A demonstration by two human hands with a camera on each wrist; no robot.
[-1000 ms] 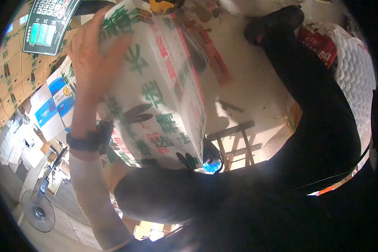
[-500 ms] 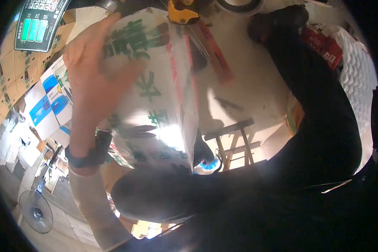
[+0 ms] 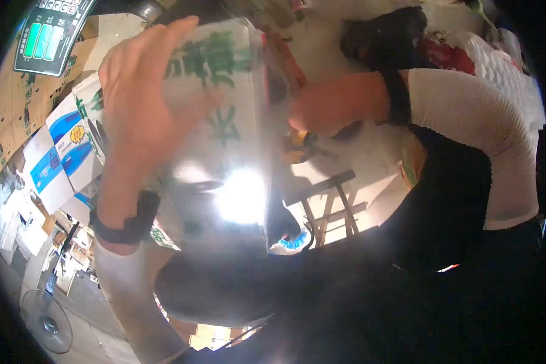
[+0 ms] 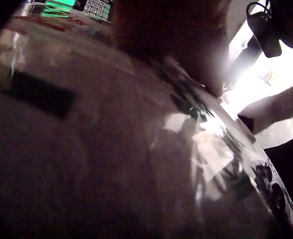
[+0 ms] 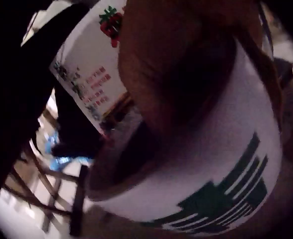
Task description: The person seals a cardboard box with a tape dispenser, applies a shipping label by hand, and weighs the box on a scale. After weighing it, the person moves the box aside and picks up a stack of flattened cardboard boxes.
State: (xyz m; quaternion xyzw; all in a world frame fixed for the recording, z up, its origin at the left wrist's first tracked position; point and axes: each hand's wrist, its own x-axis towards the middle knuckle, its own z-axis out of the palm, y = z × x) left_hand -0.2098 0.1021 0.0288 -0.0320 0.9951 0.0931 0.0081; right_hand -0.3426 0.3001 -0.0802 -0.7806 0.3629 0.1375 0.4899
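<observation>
A white box point(image 3: 239, 91) with large green characters stands in front of me, a bright glare on its near part. My left hand point(image 3: 142, 85) lies spread over the box's upper left side, fingers reaching the far edge and thumb pointing across the face. To the right of the box, my right hand point(image 3: 337, 103) grips a tape dispenser, its yellow part point(image 3: 300, 142) showing below the fingers. In the right wrist view, the wide white tape roll point(image 5: 236, 164) with green print sits under the hand. The left wrist view shows the box's shiny wrapped surface point(image 4: 111, 164) close up.
A scale display point(image 3: 45, 39) with green windows stands at the far left. Brown cartons point(image 3: 15, 115) and a blue-and-white carton point(image 3: 57, 158) line the left. A small wooden stool point(image 3: 330, 206) stands on the floor, right of the box. White bubble wrap point(image 3: 503, 67) lies at the right.
My right hand has come in from the right and holds the yellow tape dispenser, which was earlier beyond the box. My left hand stays on the box, which has turned slightly in view.
</observation>
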